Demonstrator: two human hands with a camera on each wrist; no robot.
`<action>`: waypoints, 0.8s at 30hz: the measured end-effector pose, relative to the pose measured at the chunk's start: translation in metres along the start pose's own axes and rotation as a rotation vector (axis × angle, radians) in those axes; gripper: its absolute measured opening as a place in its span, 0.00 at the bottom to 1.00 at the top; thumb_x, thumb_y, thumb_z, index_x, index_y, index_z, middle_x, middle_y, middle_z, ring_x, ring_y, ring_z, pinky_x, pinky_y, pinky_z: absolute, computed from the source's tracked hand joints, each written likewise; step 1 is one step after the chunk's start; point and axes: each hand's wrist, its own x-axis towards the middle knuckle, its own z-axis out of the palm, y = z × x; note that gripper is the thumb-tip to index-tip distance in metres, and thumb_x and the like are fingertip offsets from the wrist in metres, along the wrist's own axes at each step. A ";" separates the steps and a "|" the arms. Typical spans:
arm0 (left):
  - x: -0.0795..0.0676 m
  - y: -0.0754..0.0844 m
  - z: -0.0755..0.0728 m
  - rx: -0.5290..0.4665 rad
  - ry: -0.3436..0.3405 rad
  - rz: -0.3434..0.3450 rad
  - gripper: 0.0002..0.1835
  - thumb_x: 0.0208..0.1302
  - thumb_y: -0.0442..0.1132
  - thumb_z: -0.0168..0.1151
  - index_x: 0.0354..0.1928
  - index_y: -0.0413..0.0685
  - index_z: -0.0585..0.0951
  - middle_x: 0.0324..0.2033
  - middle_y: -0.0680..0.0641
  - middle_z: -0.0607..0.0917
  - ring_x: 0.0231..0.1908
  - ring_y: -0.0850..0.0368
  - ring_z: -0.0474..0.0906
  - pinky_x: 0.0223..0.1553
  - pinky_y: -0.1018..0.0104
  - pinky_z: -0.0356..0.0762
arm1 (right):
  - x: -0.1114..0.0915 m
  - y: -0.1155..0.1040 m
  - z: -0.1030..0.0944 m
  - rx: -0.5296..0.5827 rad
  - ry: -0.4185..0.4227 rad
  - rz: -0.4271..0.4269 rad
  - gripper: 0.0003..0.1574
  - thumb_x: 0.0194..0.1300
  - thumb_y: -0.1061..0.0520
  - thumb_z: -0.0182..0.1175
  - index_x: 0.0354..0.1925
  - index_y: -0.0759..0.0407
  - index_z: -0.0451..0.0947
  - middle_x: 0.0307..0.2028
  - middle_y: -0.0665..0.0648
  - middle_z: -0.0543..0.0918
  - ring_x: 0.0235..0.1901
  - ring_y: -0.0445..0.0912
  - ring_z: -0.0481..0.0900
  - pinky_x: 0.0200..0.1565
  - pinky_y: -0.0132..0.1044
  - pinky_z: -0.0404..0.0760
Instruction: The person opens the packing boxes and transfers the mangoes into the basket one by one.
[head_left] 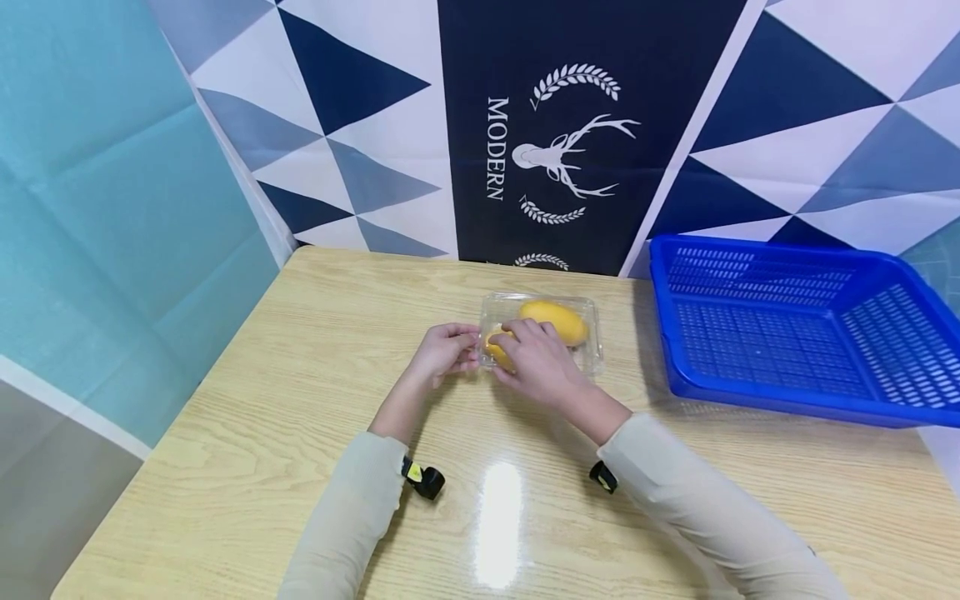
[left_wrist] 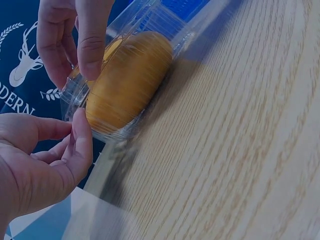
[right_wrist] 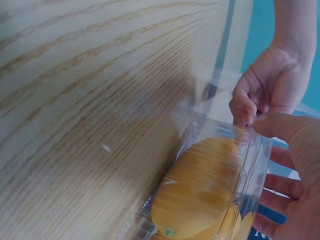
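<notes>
A clear plastic box (head_left: pixel 595 354) with a lid lies on the table, holding two yellow mangoes. One mango (head_left: pixel 558 323) is at the far side; the nearer one is partly hidden under my right hand. In the left wrist view, the nearer mango (left_wrist: pixel 131 82) shows through the box's side. My left hand (head_left: pixel 447 352) pinches the box's left edge between thumb and fingers. Above the lid, my right hand (head_left: pixel 542 364) spreads its fingers, with the fingertips on the lid and the thumb at the rim near the left corner (right_wrist: pixel 267 125).
A large blue plastic basket (head_left: pixel 678 379) stands on the right of the wooden table (head_left: pixel 300 358). Behind the table hangs a patterned cloth (head_left: pixel 390 167) with triangles and a deer-head print. A teal cloth (head_left: pixel 112 208) hangs at the left edge.
</notes>
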 end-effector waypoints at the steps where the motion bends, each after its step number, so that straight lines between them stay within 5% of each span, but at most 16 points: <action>1: 0.000 0.000 0.000 0.001 -0.001 0.001 0.17 0.68 0.32 0.50 0.56 0.33 0.73 0.29 0.48 0.79 0.23 0.64 0.77 0.28 0.76 0.81 | 0.000 0.000 0.000 -0.005 -0.002 -0.001 0.22 0.57 0.48 0.64 0.49 0.54 0.79 0.50 0.58 0.78 0.50 0.53 0.74 0.50 0.47 0.72; 11: -0.001 0.002 0.000 -0.001 0.005 -0.007 0.16 0.67 0.31 0.50 0.56 0.35 0.74 0.31 0.48 0.79 0.23 0.64 0.77 0.28 0.76 0.81 | 0.003 -0.004 0.000 -0.050 -0.029 0.007 0.24 0.55 0.48 0.63 0.49 0.55 0.78 0.48 0.57 0.79 0.49 0.51 0.74 0.49 0.48 0.73; 24: 0.000 0.003 -0.001 -0.014 0.002 -0.013 0.16 0.67 0.32 0.51 0.55 0.35 0.74 0.29 0.50 0.78 0.22 0.65 0.76 0.29 0.75 0.81 | 0.002 -0.015 0.009 -0.133 0.059 -0.007 0.21 0.50 0.55 0.64 0.43 0.62 0.76 0.42 0.60 0.79 0.43 0.54 0.76 0.45 0.50 0.76</action>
